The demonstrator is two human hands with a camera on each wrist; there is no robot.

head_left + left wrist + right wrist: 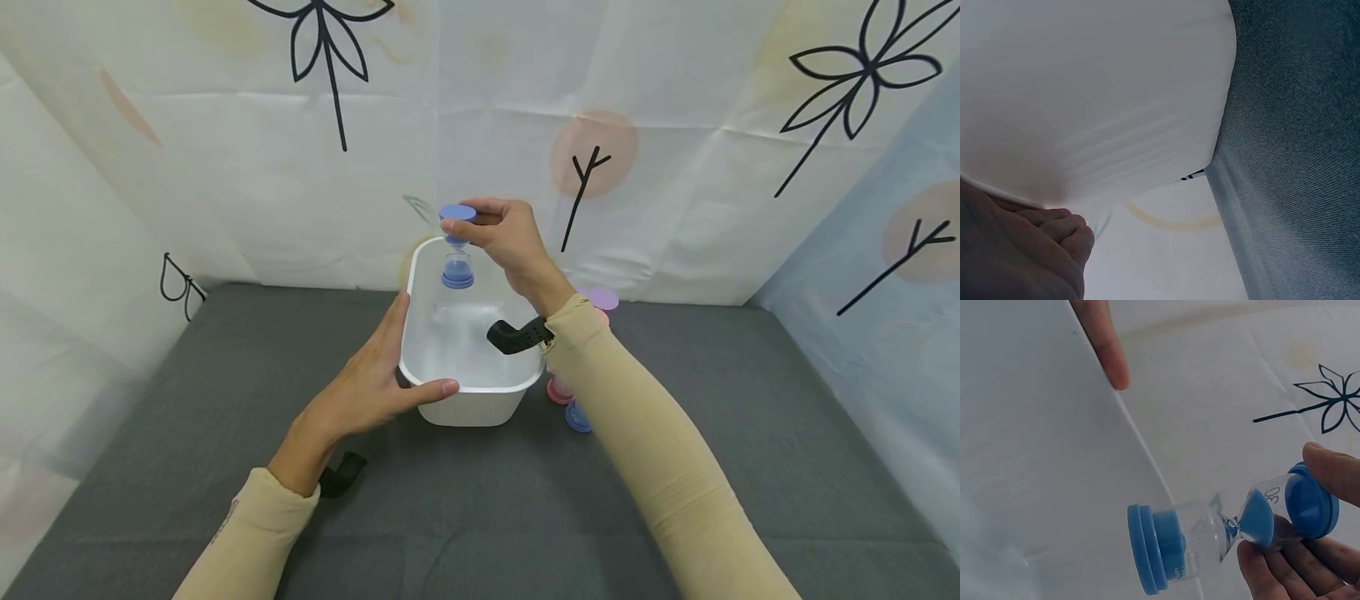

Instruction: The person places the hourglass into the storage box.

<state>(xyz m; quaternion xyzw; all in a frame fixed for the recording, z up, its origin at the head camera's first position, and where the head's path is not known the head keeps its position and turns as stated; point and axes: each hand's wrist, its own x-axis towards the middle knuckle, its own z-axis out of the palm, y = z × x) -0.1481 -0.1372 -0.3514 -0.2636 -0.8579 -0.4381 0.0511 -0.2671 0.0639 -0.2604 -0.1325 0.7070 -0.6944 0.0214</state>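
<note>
Blue sand timer [457,250] is pinched by its top cap in the right hand [504,235], held right over the white tub [480,387]. The tub's near corner is gripped by the left hand [371,383] on the grey surface [465,500].

Bright, even, diffuse light w/ soft faint shadows, no glare. Head view bends at edges. Left wrist view is blurry, too close.

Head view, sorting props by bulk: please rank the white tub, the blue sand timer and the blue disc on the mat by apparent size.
1. White tub, clearly largest.
2. Blue sand timer, held by the right hand above the tub.
3. Blue disc, though partly hidden by the sleeve, so its rank is unsure.
</note>
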